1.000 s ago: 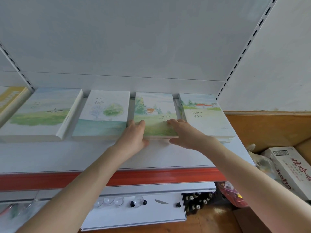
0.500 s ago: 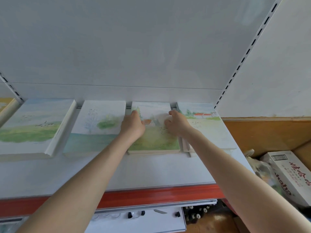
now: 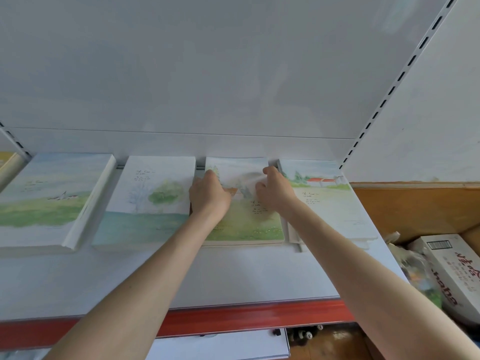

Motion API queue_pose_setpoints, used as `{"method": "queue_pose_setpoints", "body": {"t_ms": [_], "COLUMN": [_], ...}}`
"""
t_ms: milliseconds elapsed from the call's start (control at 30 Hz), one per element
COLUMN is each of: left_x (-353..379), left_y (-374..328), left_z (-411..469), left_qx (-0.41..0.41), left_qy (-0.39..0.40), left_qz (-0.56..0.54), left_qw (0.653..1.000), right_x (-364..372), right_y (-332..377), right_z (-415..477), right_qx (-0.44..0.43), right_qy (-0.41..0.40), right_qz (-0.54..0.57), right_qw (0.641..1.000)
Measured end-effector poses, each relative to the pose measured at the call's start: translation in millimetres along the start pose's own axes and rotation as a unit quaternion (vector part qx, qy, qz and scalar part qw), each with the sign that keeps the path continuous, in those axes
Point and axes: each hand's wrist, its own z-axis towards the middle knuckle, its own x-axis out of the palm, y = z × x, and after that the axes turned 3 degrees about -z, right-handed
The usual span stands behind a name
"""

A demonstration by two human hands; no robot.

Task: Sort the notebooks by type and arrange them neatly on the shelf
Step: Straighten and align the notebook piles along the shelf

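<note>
Hands (image 3: 241, 196) on flat (watercolour-covered) notebook (image 3: 246, 224)

Both my bare forearms reach up from the lower corners toward mid-frame. My left hand (image 3: 209, 194) lies palm down, fingers curled; my right hand (image 3: 275, 189) is loosely fisted beside it, apart.
</note>
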Motion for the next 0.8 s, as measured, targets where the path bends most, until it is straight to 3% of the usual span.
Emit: {"method": "queue_pose_setpoints", "body": {"t_ms": [533,667,800], "left_x": [0,-11,-25], "left_y": [-2,10,31], "left_z": [-8,-24,-52], "left_qx": [0.041,0.11,0.144], "left_qy": [0.023,0.083,0.178], "left_qz": [0.071,0.089,0.116], "left_qw": [0.996,0.986,0.966], "right_x": [-3,-13,-26], "right_y": [-1,-6,-21], "right_z": [-3,-22,-57], "right_qx": [0.0,-0.038,-0.088], "right_qy": [0.009,0.055,0.155], "right_qz": [-0.018,-0.039,-0.081], "right_qw": [1.0,0.997,0.981]}}
